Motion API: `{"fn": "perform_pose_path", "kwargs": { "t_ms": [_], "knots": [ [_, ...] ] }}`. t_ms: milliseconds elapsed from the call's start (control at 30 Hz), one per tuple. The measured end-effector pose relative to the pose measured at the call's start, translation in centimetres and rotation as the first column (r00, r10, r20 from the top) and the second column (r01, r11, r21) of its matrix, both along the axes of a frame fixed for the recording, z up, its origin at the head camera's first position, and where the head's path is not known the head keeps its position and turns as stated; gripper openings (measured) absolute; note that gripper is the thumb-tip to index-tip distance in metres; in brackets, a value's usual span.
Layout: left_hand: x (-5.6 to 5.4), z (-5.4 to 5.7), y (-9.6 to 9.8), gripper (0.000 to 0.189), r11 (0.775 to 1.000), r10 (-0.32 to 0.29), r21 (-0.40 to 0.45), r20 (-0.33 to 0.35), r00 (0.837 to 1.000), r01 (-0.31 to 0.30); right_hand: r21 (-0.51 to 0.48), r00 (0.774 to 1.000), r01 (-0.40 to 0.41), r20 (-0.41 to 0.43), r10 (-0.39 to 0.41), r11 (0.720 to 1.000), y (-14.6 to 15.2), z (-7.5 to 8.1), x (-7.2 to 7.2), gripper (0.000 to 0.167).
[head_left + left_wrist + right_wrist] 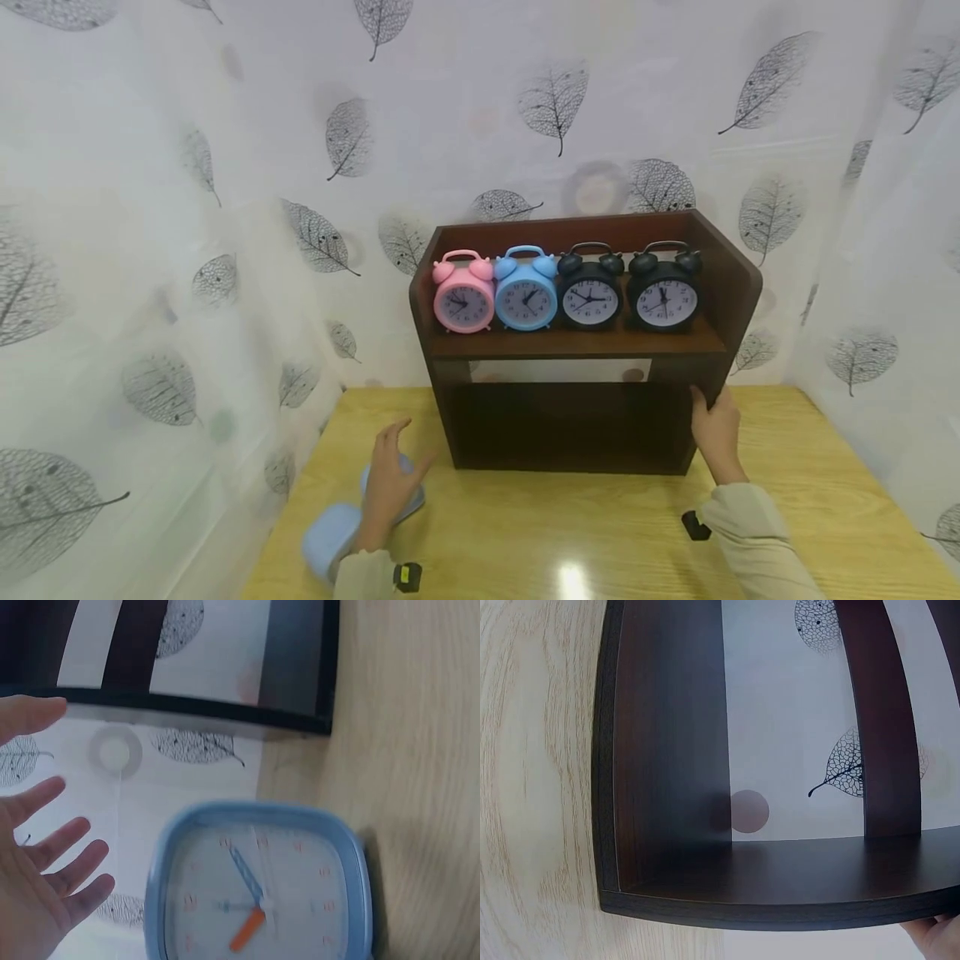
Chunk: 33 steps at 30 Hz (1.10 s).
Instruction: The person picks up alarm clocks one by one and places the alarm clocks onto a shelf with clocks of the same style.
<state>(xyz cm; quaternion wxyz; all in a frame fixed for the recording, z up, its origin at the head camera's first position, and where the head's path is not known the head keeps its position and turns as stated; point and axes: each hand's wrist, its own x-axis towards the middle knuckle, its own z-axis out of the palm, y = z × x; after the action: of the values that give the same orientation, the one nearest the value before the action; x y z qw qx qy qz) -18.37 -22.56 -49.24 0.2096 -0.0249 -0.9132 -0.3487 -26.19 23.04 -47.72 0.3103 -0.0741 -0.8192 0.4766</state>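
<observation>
A dark brown two-tier shelf (566, 343) stands on the table. My right hand (716, 429) holds the shelf's right side panel, thumb at the front edge and fingers along the outer face. In the right wrist view, part of that hand (939, 934) shows past the panel. My left hand (386, 487) is held in the air left of the shelf, fingers spread and holding nothing. Two light blue square clocks are below and beside it, a nearer clock (328, 537) and a farther clock (412, 502) partly hidden by the hand. One blue clock (259, 900) faces the left wrist view.
On the upper tier stand a pink twin-bell alarm clock (463, 304), a blue one (525, 304), and two black ones, the left black clock (591, 302) and the right black clock (663, 302). A leaf-patterned white curtain (247, 167) hangs behind the wooden table (510, 533).
</observation>
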Motion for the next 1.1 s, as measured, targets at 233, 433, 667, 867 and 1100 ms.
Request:
{"fn": "perform_pose_path", "kwargs": {
  "t_ms": [233,433,667,867,1100],
  "knots": [
    [0.6,-1.0,-1.7,0.047,0.991,0.033,-0.127,-0.044,0.998,-0.039,0.010,1.000,0.001,-0.007,-0.001,1.000,0.1,0.0,0.0,0.030],
    [0.9,-1.6,-2.7,0.052,0.979,0.013,-0.202,-0.041,0.999,-0.021,0.010,1.000,0.014,-0.016,-0.014,1.000,0.0,0.0,0.0,0.032],
    [0.8,-2.1,-3.2,0.058,0.957,-0.002,-0.289,0.088,0.996,0.028,0.014,0.999,0.018,-0.035,-0.017,1.000,0.1,-0.4,-0.3,0.031],
    [0.6,-2.4,-3.4,0.066,0.920,0.033,-0.389,0.186,0.982,0.043,0.019,0.999,0.018,-0.036,-0.017,1.000,0.2,-0.5,-0.4,0.030],
    [0.5,-2.2,-3.2,0.060,0.929,0.038,-0.368,0.212,0.977,0.044,0.016,0.999,0.024,-0.043,-0.023,1.000,0.1,-0.3,-0.3,0.029]
  ]
}}
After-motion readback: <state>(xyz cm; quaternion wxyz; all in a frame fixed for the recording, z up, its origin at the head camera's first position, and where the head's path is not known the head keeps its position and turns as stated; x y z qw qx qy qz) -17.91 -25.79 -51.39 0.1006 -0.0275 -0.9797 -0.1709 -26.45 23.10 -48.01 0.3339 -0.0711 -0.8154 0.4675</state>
